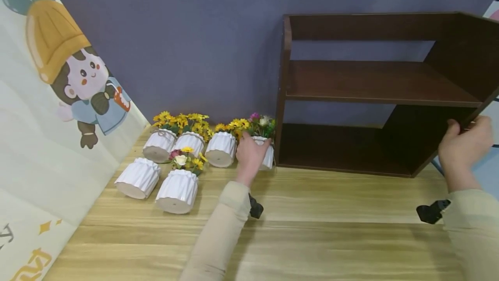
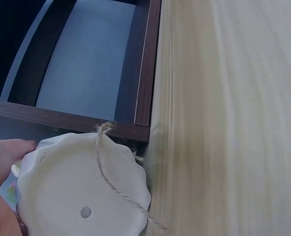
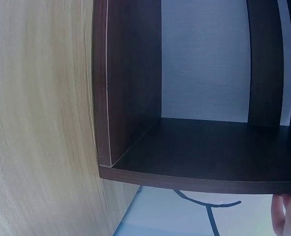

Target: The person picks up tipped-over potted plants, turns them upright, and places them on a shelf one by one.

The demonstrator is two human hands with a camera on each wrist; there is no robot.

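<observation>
In the head view my left hand (image 1: 251, 155) grips a white fluted flowerpot (image 1: 268, 156) with purple and white flowers, beside the shelf's left side. The left wrist view shows its pale base (image 2: 85, 182) with a small hole and a twine string hanging across. My left fingers (image 2: 5, 157) lie along the pot's edge. My right hand (image 1: 465, 144) holds the right side panel of a dark brown two-tier shelf (image 1: 382, 82); in the right wrist view only part of the fingers (image 3: 279, 216) shows at the panel's edge.
Several white flowerpots (image 1: 220, 149) lie on their sides at the left, most with yellow flowers. A front one (image 1: 177, 192) has mixed flowers; another (image 1: 137, 178) shows none. Grey wall (image 1: 187, 47) stands behind the wooden tabletop (image 1: 331, 233), and a cartoon-printed panel (image 1: 39, 151) borders the left.
</observation>
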